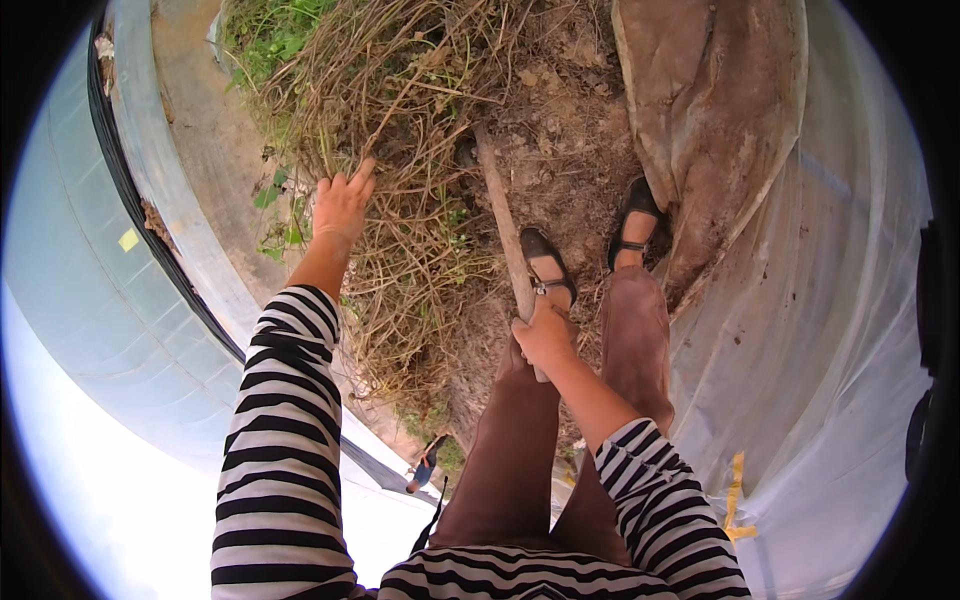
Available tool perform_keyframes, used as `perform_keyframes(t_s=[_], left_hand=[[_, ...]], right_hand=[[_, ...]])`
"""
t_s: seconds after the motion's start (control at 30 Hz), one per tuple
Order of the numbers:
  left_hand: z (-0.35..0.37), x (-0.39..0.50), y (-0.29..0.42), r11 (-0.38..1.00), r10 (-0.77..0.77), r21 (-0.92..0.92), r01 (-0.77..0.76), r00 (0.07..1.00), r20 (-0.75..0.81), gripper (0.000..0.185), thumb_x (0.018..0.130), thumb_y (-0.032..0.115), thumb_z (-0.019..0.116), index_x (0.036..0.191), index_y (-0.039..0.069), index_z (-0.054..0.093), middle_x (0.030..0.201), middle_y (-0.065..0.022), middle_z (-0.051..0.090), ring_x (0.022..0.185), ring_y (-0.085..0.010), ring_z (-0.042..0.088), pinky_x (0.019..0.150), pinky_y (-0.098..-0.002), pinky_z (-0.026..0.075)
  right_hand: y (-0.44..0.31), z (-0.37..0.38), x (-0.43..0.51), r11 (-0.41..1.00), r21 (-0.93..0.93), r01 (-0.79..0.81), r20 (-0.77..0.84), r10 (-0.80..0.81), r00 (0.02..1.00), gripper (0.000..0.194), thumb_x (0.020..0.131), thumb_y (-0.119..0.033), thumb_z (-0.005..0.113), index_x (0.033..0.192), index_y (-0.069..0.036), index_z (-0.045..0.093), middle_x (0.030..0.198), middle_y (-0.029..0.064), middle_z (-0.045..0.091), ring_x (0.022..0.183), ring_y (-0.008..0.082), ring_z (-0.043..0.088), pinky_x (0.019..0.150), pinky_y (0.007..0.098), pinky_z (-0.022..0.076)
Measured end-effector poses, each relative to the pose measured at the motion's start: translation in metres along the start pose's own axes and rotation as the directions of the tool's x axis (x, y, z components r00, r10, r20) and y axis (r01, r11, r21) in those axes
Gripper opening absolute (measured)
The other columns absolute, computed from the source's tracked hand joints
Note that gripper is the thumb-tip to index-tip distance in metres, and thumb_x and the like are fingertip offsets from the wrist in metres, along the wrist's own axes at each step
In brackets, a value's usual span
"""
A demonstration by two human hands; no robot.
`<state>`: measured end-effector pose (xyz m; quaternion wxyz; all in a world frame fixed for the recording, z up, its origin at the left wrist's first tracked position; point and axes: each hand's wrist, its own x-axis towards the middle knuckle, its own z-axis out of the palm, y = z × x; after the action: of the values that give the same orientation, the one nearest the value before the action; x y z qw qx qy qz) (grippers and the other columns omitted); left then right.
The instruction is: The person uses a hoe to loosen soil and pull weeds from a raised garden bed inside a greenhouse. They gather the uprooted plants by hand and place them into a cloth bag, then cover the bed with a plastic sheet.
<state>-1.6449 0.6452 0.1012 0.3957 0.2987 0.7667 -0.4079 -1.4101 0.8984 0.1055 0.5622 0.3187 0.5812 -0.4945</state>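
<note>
My right hand [546, 334] is closed around the lower part of a wooden tool handle [501, 206]. The handle slants up and away past my left shoe, and its far end meets the edge of a heap of dry vines [420, 247]. A dark tool head is mostly hidden there, so its kind is unclear. My left hand [342, 201] is over the left side of the heap, back of the hand upward. Its index finger touches a brown stem [390, 112], and whether the fingers grip any vines cannot be told.
Bare soil [562, 135] with plant litter lies under my black shoes [550, 266]. Brown-stained plastic sheeting [712, 97] and a translucent film wall [787, 315] rise at right. Left of the vines runs a dirt path [206, 135] beside another film-covered greenhouse [97, 247]. Another person [424, 466] stands far behind.
</note>
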Motion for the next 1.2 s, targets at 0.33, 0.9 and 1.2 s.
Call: perform_keyframes(t_s=[0.33,0.9,1.2], left_hand=[[0.008,0.008,-0.019,0.993,0.096,0.065,-0.096,0.995,-0.004,0.062,0.082,0.007,0.054,0.136,0.029,0.033,0.150,0.0100,0.014,0.099,-0.0162,0.047,0.084,-0.0327,0.037],[0.064,-0.048,0.148,0.764,0.381,-0.377,-0.523,0.838,-0.391,0.063,0.088,0.013,0.047,0.144,0.009,0.019,0.151,-0.0076,0.008,0.139,-0.0274,0.010,0.113,-0.0396,0.014],[0.139,0.004,0.195,0.981,0.179,0.047,-0.190,0.966,0.188,0.084,0.087,0.022,0.055,0.147,0.013,-0.003,0.137,-0.0106,0.034,0.124,-0.0243,0.032,0.094,-0.0350,0.027]], right_hand=[[0.039,-0.020,-0.097,0.979,-0.021,-0.202,0.156,0.202,0.967,0.034,0.082,-0.016,0.059,0.104,0.003,0.040,0.069,0.0155,0.058,0.050,0.0216,0.060,0.042,0.0344,0.0470],[0.005,0.014,-0.099,0.927,0.252,-0.278,0.287,0.203,0.936,0.030,0.084,-0.011,0.057,0.099,0.001,0.034,0.061,0.0083,0.050,0.046,0.0153,0.053,0.038,0.0310,0.0447],[0.011,0.022,-0.089,0.972,0.156,-0.175,0.020,0.174,0.985,0.030,0.084,-0.012,0.057,0.100,0.000,0.035,0.063,0.0139,0.055,0.048,0.0198,0.057,0.040,0.0340,0.0445]])
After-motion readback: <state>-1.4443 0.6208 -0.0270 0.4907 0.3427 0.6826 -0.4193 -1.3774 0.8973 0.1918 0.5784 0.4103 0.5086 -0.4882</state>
